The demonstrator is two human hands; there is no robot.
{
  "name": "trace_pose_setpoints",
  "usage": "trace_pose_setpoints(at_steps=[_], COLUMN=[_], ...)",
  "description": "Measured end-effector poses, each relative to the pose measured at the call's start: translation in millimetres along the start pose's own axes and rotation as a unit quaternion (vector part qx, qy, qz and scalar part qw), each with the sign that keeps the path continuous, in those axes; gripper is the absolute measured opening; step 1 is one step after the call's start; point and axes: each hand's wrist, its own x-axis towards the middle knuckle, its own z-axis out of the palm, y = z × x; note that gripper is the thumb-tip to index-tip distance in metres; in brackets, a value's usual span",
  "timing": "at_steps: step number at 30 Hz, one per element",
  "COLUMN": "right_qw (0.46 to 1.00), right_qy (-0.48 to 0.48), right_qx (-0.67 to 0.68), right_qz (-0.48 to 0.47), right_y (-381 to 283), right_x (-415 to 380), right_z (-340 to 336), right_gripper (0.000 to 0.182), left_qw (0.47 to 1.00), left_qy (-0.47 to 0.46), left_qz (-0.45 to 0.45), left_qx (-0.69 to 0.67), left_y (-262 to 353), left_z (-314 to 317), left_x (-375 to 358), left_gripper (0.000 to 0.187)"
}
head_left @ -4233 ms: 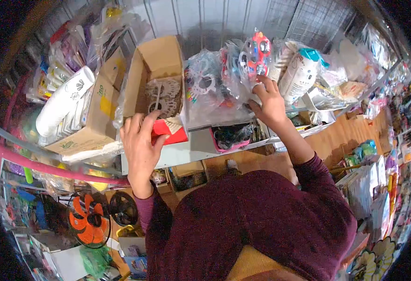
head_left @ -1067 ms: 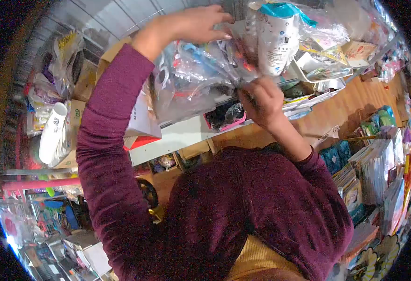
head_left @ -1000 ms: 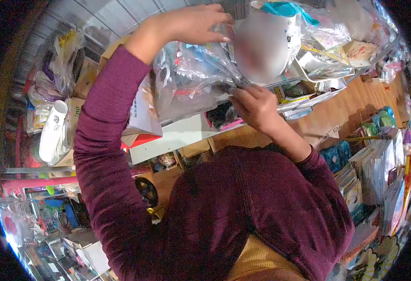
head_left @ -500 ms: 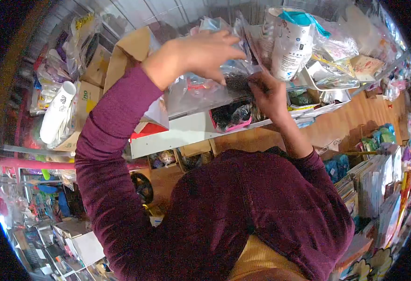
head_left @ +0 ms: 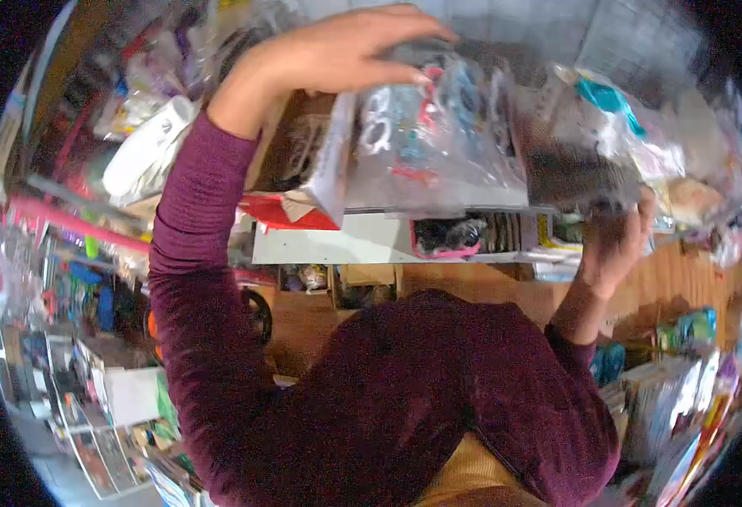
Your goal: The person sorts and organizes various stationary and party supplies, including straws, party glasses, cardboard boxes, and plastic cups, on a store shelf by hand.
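Left hand (head_left: pixel 337 51) lies flat, fingers spread, on clear plastic packets of coloured toys (head_left: pixel 430 135); right hand (head_left: pixel 616 245) clamps dark bagged bundle (head_left: pixel 570 177). Support both while separating them.

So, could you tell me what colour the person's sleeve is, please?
The sleeve is dark maroon, a purplish red; the head view shows it plainly along the raised left arm.
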Motion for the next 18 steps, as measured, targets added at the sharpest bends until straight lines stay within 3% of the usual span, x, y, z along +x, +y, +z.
trace_pose_setpoints(at_steps=[2,4,5,6,7,8,9,10,11,13,15,18], right_qw=[0.999,0.995,0.995,0.990,0.989,0.968,0.929,0.919,0.918,0.802,0.787,0.763], right_qy=[-0.043,-0.094,-0.097,-0.099,-0.105,-0.099,-0.091,-0.101,-0.117,-0.212,-0.270,-0.346], right_qx=[0.002,0.039,-0.027,-0.095,-0.092,-0.204,-0.311,-0.322,-0.321,-0.455,-0.459,-0.472], right_qz=[-0.004,0.004,-0.018,-0.042,-0.038,-0.106,-0.178,-0.204,-0.200,-0.323,-0.313,-0.275], right_y=[4,18,24,30,35,39,44,55,60,68,82,103], right_x=[-2,-1,-1,-2,-5,-9,-10,-16,-22,-28,-42,-61], right_z=[5,7,9,12,17,26,33,31,37,35,43,48], right_gripper=[0.020,0.019,0.019,0.019,0.019,0.018,0.017,0.029,0.026,0.022,0.018,0.026], left_qw=[0.994,0.939,0.962,0.959,0.939,0.914,0.913,0.909,0.903,0.896,0.889,0.900], left_qy=[0.036,-0.061,-0.050,-0.070,-0.125,-0.177,-0.170,-0.194,-0.217,-0.243,-0.271,-0.210], left_qz=[-0.092,-0.339,-0.268,-0.271,-0.319,-0.365,-0.370,-0.368,-0.364,-0.363,-0.362,-0.381], left_qx=[0.055,0.005,0.020,0.037,0.015,-0.007,-0.007,0.032,0.070,0.076,0.076,0.040], left_y=[-18,-7,-50,-73,-67,-63,-69,-82,-95,-118,-128,-121], left_z=[-9,-15,9,28,33,39,48,62,74,92,102,115], left_x=[-40,-64,-94,-117,-118,-114,-114,-115,-115,-109,-108,-113], left_gripper=[0.051,0.048,0.047,0.048,0.049,0.051,0.051,0.054,0.057,0.059,0.060,0.063])
